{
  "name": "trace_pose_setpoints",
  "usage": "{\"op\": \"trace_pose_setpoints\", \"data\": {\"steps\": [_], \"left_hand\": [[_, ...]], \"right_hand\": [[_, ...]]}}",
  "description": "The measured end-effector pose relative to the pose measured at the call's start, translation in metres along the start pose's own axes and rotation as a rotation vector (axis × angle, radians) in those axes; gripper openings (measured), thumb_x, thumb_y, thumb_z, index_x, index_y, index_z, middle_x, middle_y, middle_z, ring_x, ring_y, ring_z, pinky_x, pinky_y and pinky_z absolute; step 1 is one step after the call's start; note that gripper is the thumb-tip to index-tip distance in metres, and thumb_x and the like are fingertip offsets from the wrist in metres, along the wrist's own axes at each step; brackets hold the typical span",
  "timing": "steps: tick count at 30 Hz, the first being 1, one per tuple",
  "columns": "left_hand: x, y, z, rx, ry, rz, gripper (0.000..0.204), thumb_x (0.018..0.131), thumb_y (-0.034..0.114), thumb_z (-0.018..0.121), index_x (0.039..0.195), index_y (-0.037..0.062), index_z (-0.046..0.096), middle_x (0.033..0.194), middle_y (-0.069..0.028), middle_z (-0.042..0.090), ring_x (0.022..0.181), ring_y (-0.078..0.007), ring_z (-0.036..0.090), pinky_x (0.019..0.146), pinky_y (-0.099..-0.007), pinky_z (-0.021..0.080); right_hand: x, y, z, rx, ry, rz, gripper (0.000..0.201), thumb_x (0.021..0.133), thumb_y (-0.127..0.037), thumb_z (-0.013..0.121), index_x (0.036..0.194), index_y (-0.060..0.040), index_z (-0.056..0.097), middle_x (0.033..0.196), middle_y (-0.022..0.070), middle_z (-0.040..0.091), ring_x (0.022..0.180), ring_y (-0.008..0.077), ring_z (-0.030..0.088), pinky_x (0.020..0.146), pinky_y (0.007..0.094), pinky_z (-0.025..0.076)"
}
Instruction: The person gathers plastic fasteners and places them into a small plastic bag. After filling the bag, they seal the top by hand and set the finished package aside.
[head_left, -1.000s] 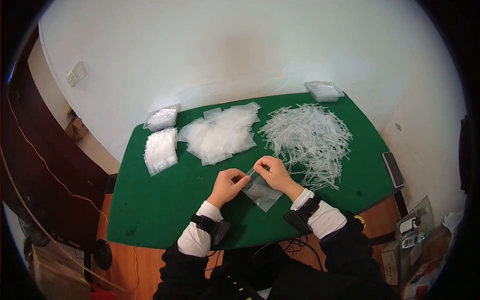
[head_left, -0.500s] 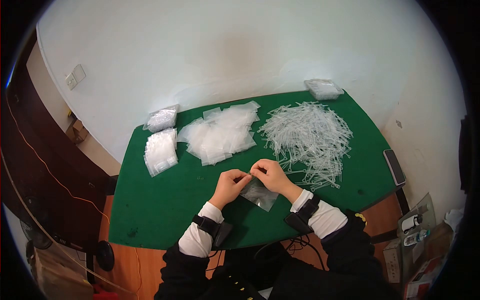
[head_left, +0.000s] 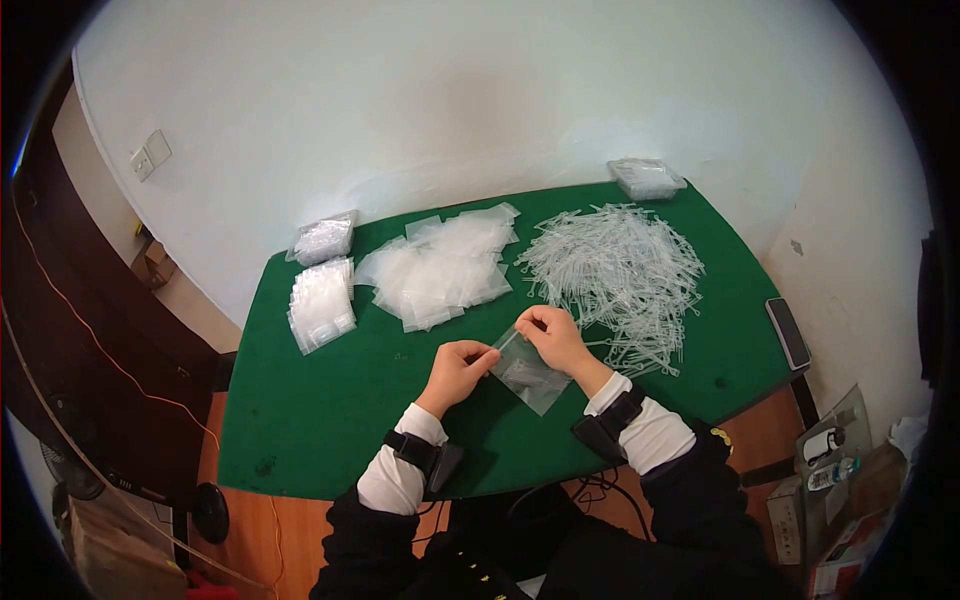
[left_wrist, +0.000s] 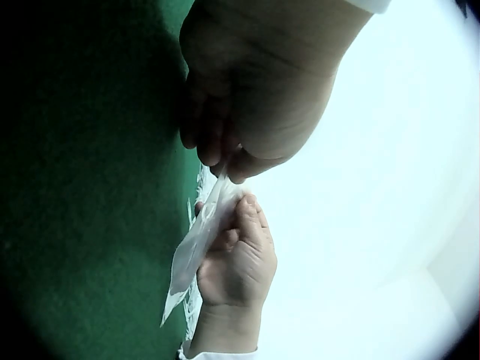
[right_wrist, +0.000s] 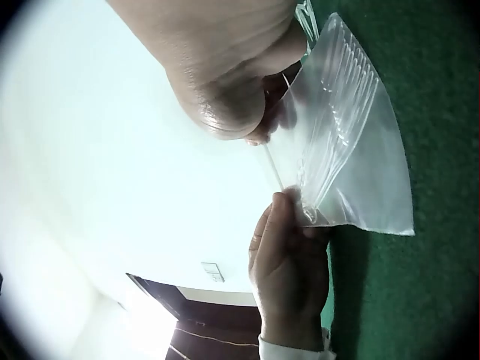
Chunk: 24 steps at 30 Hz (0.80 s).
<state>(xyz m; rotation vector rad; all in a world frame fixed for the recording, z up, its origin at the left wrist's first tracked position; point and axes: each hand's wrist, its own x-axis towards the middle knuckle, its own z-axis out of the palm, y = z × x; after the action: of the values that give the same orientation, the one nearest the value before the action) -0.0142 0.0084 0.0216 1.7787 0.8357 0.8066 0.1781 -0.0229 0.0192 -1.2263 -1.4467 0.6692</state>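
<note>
1. Right now both hands meet over the near middle of the green table (head_left: 300, 420), lifting a small clear zip bag (head_left: 528, 375) just off the felt so its mouth can be worked
2. Left hand (head_left: 455, 370) has its fingertips clamped on one top corner of the bag, seemingly to hold the opening steady
3. Right hand (head_left: 552, 338) is closed in a pinch at the bag's upper edge, and the right wrist view shows a thin clear plastic stick (right_wrist: 273, 166) running from those fingers toward the mouth
4. Bag hangs tilted, low corner toward the person, so I judge whatever goes in would slide down
5. Loose pile of clear plastic sticks (head_left: 615, 275) lies just beyond the right hand, handy for picking
6. Heap of empty bags (head_left: 440, 265) sits beyond the left hand, with filled packets (head_left: 320, 303) stacked further left
</note>
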Motion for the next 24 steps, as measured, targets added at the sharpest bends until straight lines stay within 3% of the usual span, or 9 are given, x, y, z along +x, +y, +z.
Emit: {"op": "trace_pose_setpoints", "data": {"steps": [3,7,10,14,24], "left_hand": [[0.0,0.0,0.0,0.005,-0.006,-0.019,0.02,0.081,0.016,0.063,0.079,-0.0043,0.065,0.064,-0.002,0.061,0.057,-0.0064,0.054,0.052,-0.0214,0.043],[0.0,-0.004,0.0,0.049,0.001,0.007,0.018,0.08,0.015,0.063,0.077,-0.0034,0.065,0.064,-0.0049,0.061,0.056,-0.0097,0.055,0.052,-0.0238,0.043],[-0.001,-0.001,0.001,0.228,0.038,0.138,0.016,0.077,0.014,0.065,0.077,-0.0015,0.065,0.064,-0.0072,0.06,0.055,-0.0149,0.056,0.051,-0.0269,0.043],[-0.001,0.003,0.001,0.409,0.062,0.27,0.012,0.074,0.013,0.066,0.076,0.0012,0.065,0.064,-0.0097,0.058,0.055,-0.0224,0.055,0.051,-0.0315,0.043],[-0.002,0.007,0.001,0.434,0.059,0.311,0.012,0.073,0.014,0.067,0.075,0.0022,0.066,0.065,-0.0097,0.057,0.056,-0.0254,0.055,0.051,-0.0337,0.043]], "right_hand": [[-0.001,-0.003,0.0,-0.022,-0.003,-0.003,0.013,0.08,-0.011,0.059,0.077,0.0015,0.059,0.066,0.0049,0.054,0.055,0.0094,0.048,0.052,0.0238,0.039],[-0.002,-0.011,-0.001,-0.103,-0.02,-0.028,0.01,0.077,-0.01,0.06,0.079,-0.0005,0.06,0.074,0.0056,0.056,0.066,0.0153,0.053,0.059,0.0276,0.042],[-0.001,-0.018,0.003,-0.443,0.026,-0.564,0.01,0.073,-0.01,0.062,0.082,-0.0053,0.061,0.081,0.006,0.055,0.082,0.0223,0.053,0.07,0.0335,0.043],[-0.003,-0.014,0.006,-0.514,-0.19,-0.608,0.012,0.071,-0.012,0.062,0.082,-0.0098,0.062,0.083,0.0047,0.055,0.091,0.025,0.049,0.08,0.0371,0.039],[-0.004,-0.01,0.004,-0.582,-0.224,-0.555,0.006,0.074,-0.015,0.06,0.075,-0.0092,0.059,0.078,0.0043,0.053,0.083,0.0244,0.05,0.077,0.0362,0.038]]}}
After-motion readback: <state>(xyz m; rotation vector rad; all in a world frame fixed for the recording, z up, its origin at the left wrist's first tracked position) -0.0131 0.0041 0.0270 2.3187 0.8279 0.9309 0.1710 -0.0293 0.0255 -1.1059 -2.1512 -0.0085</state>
